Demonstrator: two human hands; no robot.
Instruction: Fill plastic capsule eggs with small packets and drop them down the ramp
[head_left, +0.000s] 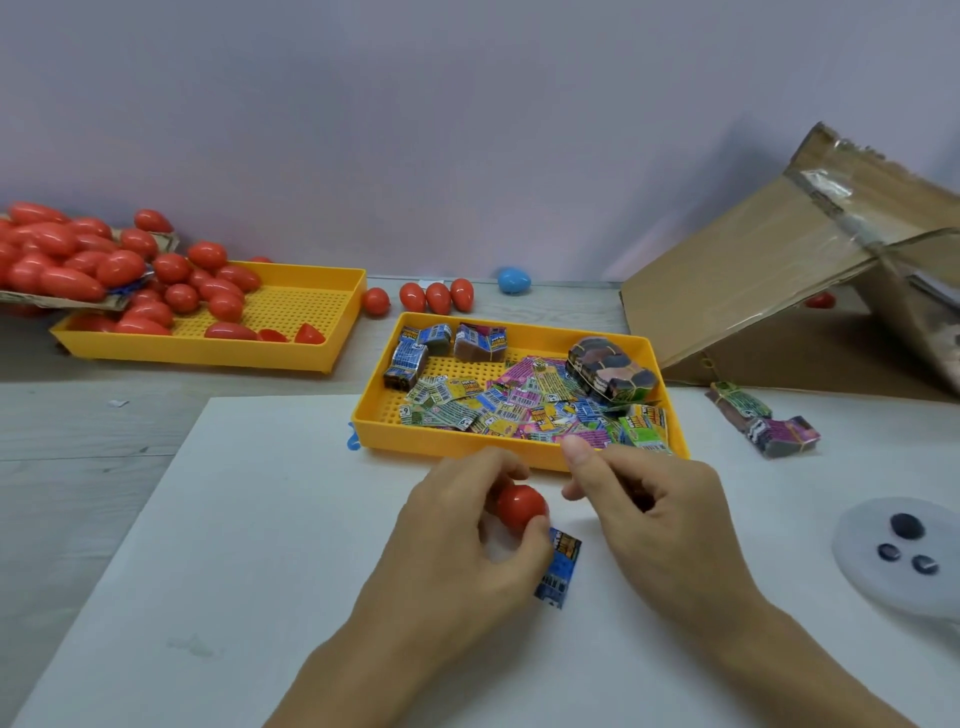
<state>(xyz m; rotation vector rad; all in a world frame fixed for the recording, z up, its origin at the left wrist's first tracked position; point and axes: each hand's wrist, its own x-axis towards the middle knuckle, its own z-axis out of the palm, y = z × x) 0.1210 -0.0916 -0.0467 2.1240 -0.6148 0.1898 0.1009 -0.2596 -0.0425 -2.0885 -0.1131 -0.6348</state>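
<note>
The single head-worn camera is looking forward and down from close above the white board (260, 519), with the wall (467, 130) filling the frame's upper half.

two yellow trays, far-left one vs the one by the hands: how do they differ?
The far-left yellow perforated plastic tray holds red plastic capsule eggs, heaped at its left end; the nearer yellow perforated plastic tray holds colourful printed packets, loose and bundled. The left one's floor is largely bare; the nearer one's is mostly covered. Both look alike in colour and shape.
</note>
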